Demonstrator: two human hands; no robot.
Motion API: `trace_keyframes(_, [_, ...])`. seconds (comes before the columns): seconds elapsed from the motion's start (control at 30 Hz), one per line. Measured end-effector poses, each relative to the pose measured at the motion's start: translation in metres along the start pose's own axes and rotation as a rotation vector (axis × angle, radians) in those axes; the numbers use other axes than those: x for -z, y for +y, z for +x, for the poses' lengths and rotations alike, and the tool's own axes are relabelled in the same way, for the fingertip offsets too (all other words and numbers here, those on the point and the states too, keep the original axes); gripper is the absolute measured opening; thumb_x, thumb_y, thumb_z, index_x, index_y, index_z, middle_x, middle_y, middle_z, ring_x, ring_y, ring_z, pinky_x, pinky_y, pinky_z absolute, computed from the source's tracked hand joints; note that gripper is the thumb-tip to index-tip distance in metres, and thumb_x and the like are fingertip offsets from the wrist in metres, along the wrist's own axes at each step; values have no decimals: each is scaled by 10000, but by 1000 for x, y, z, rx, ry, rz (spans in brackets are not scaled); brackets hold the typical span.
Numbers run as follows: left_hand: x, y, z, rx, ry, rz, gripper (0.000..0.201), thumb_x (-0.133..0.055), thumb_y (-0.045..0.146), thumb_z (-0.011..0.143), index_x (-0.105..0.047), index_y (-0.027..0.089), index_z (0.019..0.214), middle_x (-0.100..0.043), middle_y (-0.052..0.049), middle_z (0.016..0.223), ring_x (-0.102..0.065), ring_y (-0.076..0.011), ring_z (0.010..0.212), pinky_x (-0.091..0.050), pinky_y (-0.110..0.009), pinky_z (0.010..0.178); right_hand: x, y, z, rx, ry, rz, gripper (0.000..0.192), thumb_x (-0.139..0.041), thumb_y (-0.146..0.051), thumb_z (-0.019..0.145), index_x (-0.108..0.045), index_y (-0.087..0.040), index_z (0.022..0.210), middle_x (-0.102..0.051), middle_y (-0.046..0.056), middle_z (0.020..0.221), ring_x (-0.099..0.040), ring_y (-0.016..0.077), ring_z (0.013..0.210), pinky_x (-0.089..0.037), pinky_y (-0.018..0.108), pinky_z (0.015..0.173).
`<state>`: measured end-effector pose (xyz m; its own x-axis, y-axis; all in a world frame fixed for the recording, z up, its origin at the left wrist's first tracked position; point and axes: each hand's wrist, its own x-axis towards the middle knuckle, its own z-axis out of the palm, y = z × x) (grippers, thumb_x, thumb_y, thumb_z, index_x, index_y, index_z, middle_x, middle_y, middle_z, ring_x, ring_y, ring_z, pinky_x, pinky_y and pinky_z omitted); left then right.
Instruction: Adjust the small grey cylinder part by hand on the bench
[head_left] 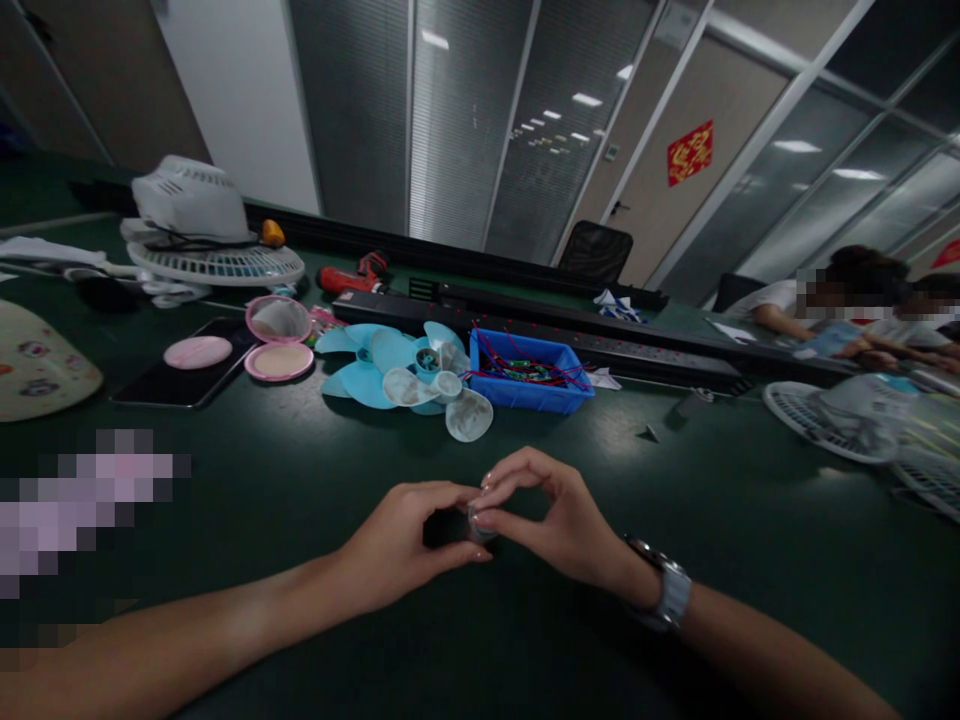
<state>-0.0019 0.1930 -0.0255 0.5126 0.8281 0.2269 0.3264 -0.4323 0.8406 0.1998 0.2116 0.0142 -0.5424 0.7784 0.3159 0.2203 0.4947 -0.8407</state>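
Note:
My left hand (409,535) and my right hand (547,515) meet over the dark green table (300,440) near its front. Both pinch a small dark part with a pale round end (472,522) between their fingertips; what it is I cannot make out. A silver wristwatch (667,595) sits on my right wrist. Beyond the hands lie blue and clear fan blades (409,372).
A blue bin (529,392) of wires stands behind the blades. At the left are an open pink compact (279,340), a dark phone (176,385), white fan parts (199,225) and a red drill (352,277). A fan grille (829,420) and seated people (840,305) are at the right.

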Motion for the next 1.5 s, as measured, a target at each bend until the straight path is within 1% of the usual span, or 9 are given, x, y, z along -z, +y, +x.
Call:
trace_keyframes(0.13, [-1,-2,-1,-14,17,18,248,-750,290,795,-690,212,1022,-693,11,849,-614,-155,728,-431,-234,645,5,-2,-2,74,-78,-33,160,-712,-161,831,-711,-210,983,-727,25,975,-688,147,920,-545,295,848])
trace_keyframes(0.3, [-1,0,0,23,3,15,290,-754,299,790,-689,225,1062,-720,1,922,-649,-176,793,-468,-256,688,6,-2,2,89,-30,-12,131,-723,-168,823,-708,-215,944,-732,16,930,-693,149,882,-551,305,833])
trace_keyframes(0.43, [0,1,1,56,-22,-22,382,-762,313,782,-663,244,1145,-722,-11,1081,-666,-210,968,-498,-308,841,30,2,-4,75,62,-40,162,-751,-191,802,-708,-240,950,-732,16,933,-688,167,930,-538,328,863])
trace_keyframes(0.63, [1,-1,1,58,-23,-11,430,-766,304,779,-644,268,1190,-707,7,1154,-656,-204,1046,-497,-313,912,63,31,-43,-163,129,-198,126,-754,-259,797,-690,-207,892,-733,40,945,-692,187,911,-534,359,862])
trace_keyframes(0.77, [0,0,1,56,-12,-7,427,-767,323,775,-650,263,1181,-711,2,1147,-659,-209,1043,-500,-321,915,61,49,-62,-304,83,-132,159,-736,-291,810,-649,-194,902,-737,46,949,-706,187,918,-564,353,857])
trace_keyframes(0.93, [1,0,1,72,-20,10,442,-765,342,776,-641,276,1195,-708,4,1154,-656,-211,1052,-503,-329,914,55,58,-71,-354,65,-30,162,-719,-288,827,-646,-207,947,-740,51,1018,-706,190,990,-569,355,905])
trace_keyframes(1.07, [2,0,2,81,-17,11,436,-767,346,772,-648,268,1185,-711,0,1145,-656,-216,1050,-502,-332,915,55,60,-72,-321,65,19,224,-767,-248,777,-649,-210,964,-728,62,1080,-679,213,1085,-551,377,966])
trace_keyframes(1.2, [1,0,2,79,-15,0,429,-766,339,772,-653,260,1179,-712,-5,1147,-657,-220,1050,-500,-332,920,52,57,-66,-254,93,-2,168,-755,-205,786,-663,-208,926,-736,58,1026,-695,212,1051,-579,366,923])
trace_keyframes(1.5, [0,0,1,54,-6,-7,391,-766,315,770,-668,251,1143,-725,-17,1094,-667,-225,1001,-503,-327,869,21,6,-11,164,130,113,321,-781,-58,732,-666,-253,960,-747,-3,1012,-708,164,986,-588,321,887])
